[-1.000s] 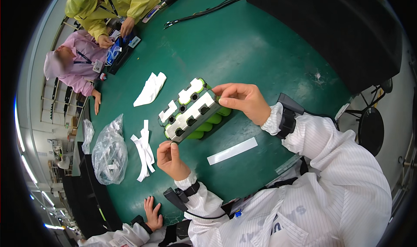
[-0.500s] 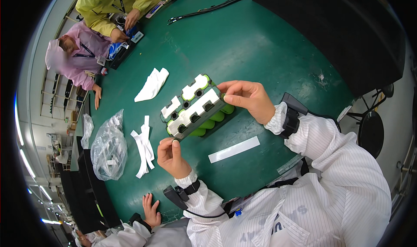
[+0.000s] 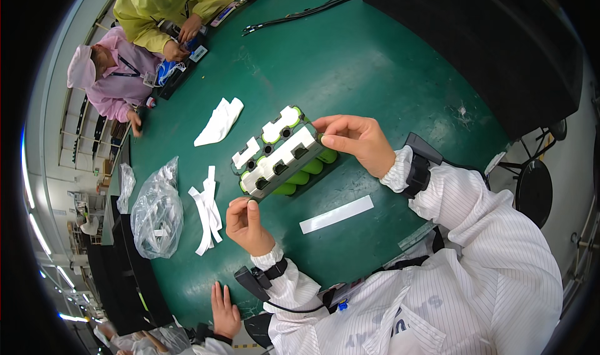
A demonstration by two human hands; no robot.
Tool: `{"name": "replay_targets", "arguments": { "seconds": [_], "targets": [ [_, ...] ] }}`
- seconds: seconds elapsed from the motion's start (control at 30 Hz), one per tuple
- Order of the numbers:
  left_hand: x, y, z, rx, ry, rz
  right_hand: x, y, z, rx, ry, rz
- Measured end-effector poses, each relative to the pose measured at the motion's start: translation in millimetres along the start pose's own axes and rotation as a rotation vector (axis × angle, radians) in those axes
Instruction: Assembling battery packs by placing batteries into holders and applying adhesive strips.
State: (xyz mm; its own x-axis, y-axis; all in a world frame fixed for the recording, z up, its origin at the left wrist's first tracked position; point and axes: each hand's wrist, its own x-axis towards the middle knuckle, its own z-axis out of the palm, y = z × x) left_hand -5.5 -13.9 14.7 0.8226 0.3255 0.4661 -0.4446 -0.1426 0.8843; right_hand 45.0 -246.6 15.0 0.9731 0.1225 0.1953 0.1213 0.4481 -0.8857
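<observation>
Little has been moved since the earlier frames: the battery pack (image 3: 281, 156), a block of green cylindrical cells capped by white holders, is kept raised above the middle of the green desk (image 3: 375, 61), only slightly tilted and shifted. Its far end is pinched by the right hand (image 3: 355, 141), fingers closed on the white frame, while its near corner is grasped between thumb and fingertips of the left hand (image 3: 247, 225). White strips (image 3: 206, 211) and a clear plastic bag (image 3: 156, 211) are left toward the desk's left edge, a single white strip (image 3: 336, 214) just beneath the pack. Handling appears to be continued in hand, not set down.
</observation>
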Motion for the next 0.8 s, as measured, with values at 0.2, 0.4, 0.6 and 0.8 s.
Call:
{"name": "replay_targets", "arguments": {
  "seconds": [0.2,0.4,0.6,0.8],
  "targets": [
    [-0.5,-4.9,3.6,-0.017,-0.011,-0.025,-0.2,1.5,-5.2,-0.014,0.013,-0.001],
    [-0.2,-4.7,1.2,0.000,-0.006,-0.031,0.5,3.0,-4.2,-0.012,0.007,-0.009],
    [0.8,-4.9,1.7,0.019,-0.019,-0.036,1.3,1.3,-5.0,-0.040,0.016,-0.017],
    [0.2,-4.8,-2.3,0.056,-0.023,-0.017,0.2,0.9,-1.0,-0.029,0.025,-0.015]
  ]
}}
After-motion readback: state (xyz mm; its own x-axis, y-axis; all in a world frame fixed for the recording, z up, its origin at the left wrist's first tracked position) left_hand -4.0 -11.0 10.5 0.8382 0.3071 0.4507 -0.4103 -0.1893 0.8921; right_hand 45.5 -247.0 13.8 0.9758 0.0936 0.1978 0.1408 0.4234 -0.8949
